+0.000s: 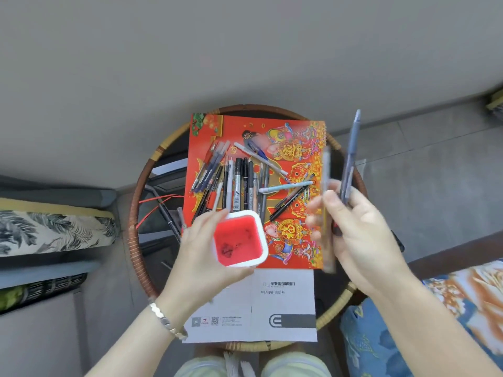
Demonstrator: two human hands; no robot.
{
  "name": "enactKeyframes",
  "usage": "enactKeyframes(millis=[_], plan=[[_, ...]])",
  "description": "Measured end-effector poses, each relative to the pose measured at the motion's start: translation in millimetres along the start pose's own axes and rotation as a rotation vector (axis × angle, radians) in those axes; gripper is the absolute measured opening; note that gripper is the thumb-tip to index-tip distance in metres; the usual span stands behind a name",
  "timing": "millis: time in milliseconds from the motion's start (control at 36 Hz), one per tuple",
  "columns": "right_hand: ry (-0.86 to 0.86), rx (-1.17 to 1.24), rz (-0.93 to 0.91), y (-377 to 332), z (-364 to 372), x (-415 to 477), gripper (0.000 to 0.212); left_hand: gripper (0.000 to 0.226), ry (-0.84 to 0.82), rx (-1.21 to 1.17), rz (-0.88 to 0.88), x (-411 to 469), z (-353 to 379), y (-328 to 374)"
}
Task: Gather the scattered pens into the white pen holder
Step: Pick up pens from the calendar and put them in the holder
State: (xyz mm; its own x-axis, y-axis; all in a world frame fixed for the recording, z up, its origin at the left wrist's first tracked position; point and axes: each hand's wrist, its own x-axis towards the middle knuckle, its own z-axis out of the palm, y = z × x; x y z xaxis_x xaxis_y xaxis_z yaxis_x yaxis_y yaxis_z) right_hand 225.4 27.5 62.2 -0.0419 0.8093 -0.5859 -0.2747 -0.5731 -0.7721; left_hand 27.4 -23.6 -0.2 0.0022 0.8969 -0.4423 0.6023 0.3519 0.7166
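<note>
L hand (201, 248) grips holder (239, 238); R hand (362, 235) w/ pens (349, 159).

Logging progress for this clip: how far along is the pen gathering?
Barely started. The holder, gripped in the left hand, looks empty inside. In hand: the right hand holds a few pens raised, not yet dropped in. Left: the pile of pens lying on the red poster.
</note>
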Motion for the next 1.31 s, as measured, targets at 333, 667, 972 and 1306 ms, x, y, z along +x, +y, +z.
enactKeyframes(millis=[333, 667, 972, 1306], plan=[[-0.181, -0.968, 0.144, 38.9, 32.0, -10.3, 0.023, 0.092, 0.043, -0.009, 0.027, -3.7, 6.7, 6.9], [-0.248, -1.248, -0.114, -5.7, 2.6, -25.3, 0.007, 0.097, 0.079, -0.047, -0.068, -7.3, 4.0, -8.9], [-0.255, -1.547, -0.271, 9.2, 29.6, -12.2, 0.023, 0.094, 0.046, -0.014, 0.011, -3.0, 5.0, 5.8], [-0.093, -1.545, -0.272, 50.2, -16.6, 87.7, 0.04, 0.095, 0.103, -0.039, -0.021, 14.0, -3.7, -0.2]])
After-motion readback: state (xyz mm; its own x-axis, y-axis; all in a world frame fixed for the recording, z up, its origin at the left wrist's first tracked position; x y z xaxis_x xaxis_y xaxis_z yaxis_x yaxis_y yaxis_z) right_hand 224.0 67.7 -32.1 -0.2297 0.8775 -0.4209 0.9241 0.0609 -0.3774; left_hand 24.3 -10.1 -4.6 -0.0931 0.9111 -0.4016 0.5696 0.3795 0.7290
